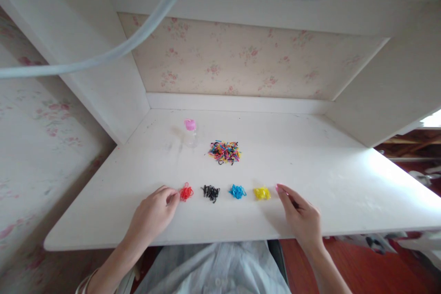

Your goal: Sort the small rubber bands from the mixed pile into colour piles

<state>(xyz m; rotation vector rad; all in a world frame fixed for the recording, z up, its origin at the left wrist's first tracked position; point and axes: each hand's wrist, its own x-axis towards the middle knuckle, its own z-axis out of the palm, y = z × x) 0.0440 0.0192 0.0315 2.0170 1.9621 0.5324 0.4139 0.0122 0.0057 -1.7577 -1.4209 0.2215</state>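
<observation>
My left hand [160, 209] rests on the table at the left end of a row of small piles, fingers pinched together at the edge of the red rubber bands [186, 192]. Whatever its fingertips hold, if anything, is hidden. On the right, my right hand [303, 216] pinches a small pink rubber band [277, 187] just beside the pile of yellow rubber bands [262, 193]. Between the hands lie black rubber bands [211, 193] and blue rubber bands [237, 191] in separate piles. Farther back is a heap of mixed-colour rubber bands [225, 152].
A clear container with a pink top [190, 125] stands at the back left of the white table [292, 147]. White side panels and a floral back wall [223, 59] enclose the far side. A pale cable [138, 39] crosses the upper view.
</observation>
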